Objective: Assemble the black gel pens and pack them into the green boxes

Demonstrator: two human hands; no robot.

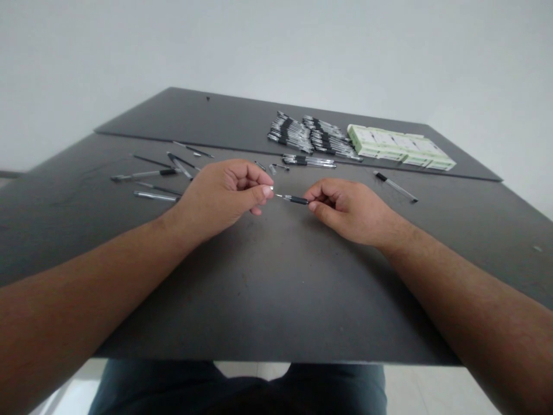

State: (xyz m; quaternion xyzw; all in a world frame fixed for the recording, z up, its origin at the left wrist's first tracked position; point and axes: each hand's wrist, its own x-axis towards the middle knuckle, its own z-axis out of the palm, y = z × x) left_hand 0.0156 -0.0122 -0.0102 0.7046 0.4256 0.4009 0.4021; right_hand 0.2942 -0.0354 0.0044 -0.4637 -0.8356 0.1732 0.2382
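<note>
My left hand [224,193] is curled, its thumb and forefinger pinched together near the silver tip of a pen [292,199]. My right hand [345,207] is closed round the pen's black grip end, holding it level just above the dark table [268,288]. The two hands face each other at the table's middle, a short gap apart. What the left fingers pinch is too small to make out.
Loose pens and pen parts [155,173] lie scattered at the left. A big pile of pens [306,135] sits at the back, with pale green boxes [400,147] to its right. One single pen [395,186] lies at the right. Small parts [272,168] rest behind my hands.
</note>
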